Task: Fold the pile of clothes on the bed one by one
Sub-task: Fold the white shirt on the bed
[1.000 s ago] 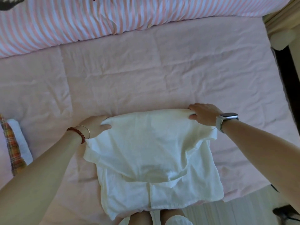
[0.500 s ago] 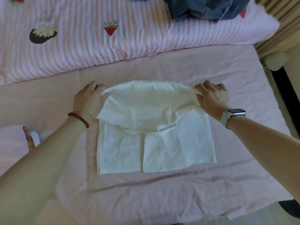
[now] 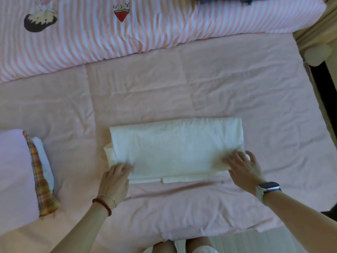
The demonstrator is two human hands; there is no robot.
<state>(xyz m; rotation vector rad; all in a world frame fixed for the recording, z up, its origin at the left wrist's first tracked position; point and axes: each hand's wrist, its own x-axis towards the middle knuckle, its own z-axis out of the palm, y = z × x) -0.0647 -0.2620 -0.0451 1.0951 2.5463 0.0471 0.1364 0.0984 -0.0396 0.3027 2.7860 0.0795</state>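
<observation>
1. Folded white cotton garment (image 3: 175,148) lies mid-bed on pink sheet (image 3: 218,92), near the front edge.
2. Left hand (image 3: 114,181) relaxed, fingers flat on garment's near-left corner.
3. Right hand (image 3: 244,168) spread, pressing near-right corner.

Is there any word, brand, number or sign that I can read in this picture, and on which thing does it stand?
None can be read.
Striped duvet: only strawberry and cartoon drawings, no letters.
Smartwatch: screen dark.
White garment: no label showing.
</observation>
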